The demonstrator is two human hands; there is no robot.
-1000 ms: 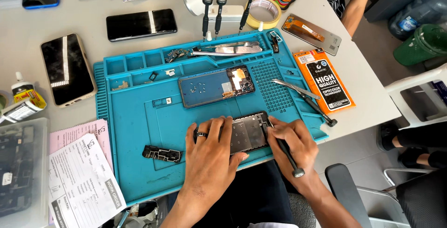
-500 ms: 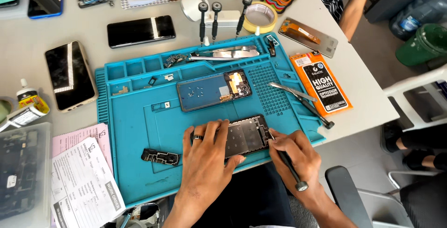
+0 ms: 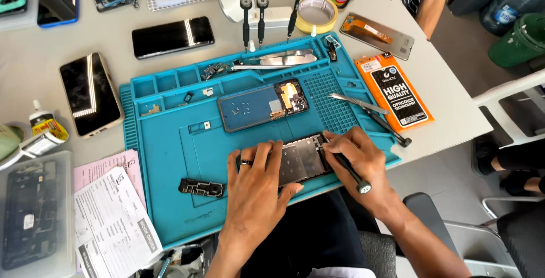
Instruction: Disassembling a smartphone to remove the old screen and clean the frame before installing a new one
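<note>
- Centrally, one opened phone lies face down at the near edge of the blue repair mat, its bare metal inner frame showing.
- One left hand, a ring on one finger, lies flat across the phone's left half, fingers spread and the thumb tip at its near edge — pressing down rather than gripping.
- One right hand is closed around a single black screwdriver; its tip meets the phone's right end and its round cap points back toward the person.
- Farther up the mat lies one blue back cover with a small board at its right end, well apart from the hands.
- One dark bracket lies on the mat left of the left hand.
- One pair of tweezers and one further black driver lie at the mat's right edge; one orange packet sits just beside them.
- Three drivers stand above the mat, next to one roll of yellow tape.
- Two dark phones lie on the table to the left.
- Compared with half a second ago, both hands sit in the same places on the phone, and the screwdriver leans at much the same angle.
</note>
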